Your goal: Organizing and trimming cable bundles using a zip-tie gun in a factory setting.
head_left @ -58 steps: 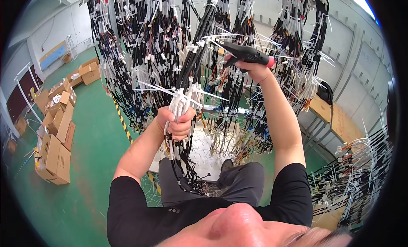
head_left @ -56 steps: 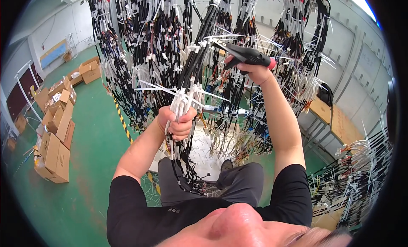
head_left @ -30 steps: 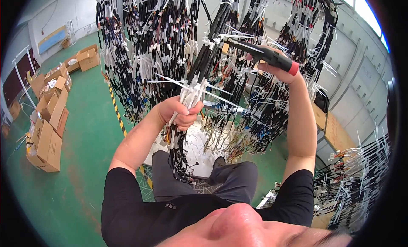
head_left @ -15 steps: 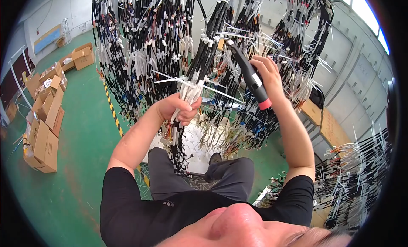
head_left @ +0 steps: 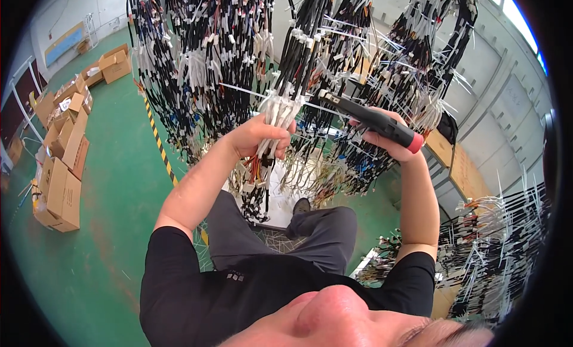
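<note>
1. Boxes of brown cardboard (head_left: pixel 59 195) are lined up at the left on the green floor (head_left: pixel 113 251), and black-and-yellow striped tape (head_left: pixel 156 135) is laid between them and the work.
2. Hanging wire harnesses (head_left: pixel 209 66), mostly black and white, are crowded behind the hands, so that much of the room beyond is blocked.
3. A wooden-topped table (head_left: pixel 471 177) is set beyond the right forearm; a black bag (head_left: pixel 447 129) is seen near its far end.
4. More cables (head_left: pixel 489 251), bristling with pale tie ends, are massed at the lower right.
5. The white-sleeved wire bundle (head_left: pixel 283 111), slanted down from the upper edge, is encircled by the curled fingers and thumb of the left hand (head_left: pixel 262 137); coloured wires and dark ends are left dangling below.
6. A black cable-tie gun (head_left: pixel 385 125) with a red end is grasped in the right hand (head_left: pixel 388 145), its nose pointed at the bundle and held just beside it; whether a tie is caught there cannot be told.
7. White cable ties (head_left: pixel 242 89) are fastened around the bundle just above the left hand, their tails stuck out sideways.
</note>
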Motion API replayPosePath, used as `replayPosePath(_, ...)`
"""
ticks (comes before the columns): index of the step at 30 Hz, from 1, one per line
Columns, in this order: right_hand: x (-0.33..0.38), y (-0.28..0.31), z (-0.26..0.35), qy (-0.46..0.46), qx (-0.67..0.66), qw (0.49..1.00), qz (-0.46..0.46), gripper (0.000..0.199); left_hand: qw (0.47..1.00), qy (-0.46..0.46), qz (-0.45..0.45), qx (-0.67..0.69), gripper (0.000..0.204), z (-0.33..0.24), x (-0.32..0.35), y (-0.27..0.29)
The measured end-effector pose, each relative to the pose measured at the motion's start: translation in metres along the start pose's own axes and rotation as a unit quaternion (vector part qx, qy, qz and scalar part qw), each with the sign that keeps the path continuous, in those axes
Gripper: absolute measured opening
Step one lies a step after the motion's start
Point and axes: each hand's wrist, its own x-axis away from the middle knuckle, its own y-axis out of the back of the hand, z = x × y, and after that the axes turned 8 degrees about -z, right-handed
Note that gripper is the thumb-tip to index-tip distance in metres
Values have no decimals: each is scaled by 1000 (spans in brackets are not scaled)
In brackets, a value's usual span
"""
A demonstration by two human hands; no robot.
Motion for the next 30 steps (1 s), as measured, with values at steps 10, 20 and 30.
replayPosePath(10,-26,-3,28,185,249,943,120,41,999,12,9,-34,26,-6,1,-5)
replayPosePath(20,-2,6,11,-28,47,998,16,44,993,22,100,49,34,-9,1,7)
replayPosePath(30,-23,-13,55,102,258,957,85,39,999,22,43,-1,33,-8,1,8)
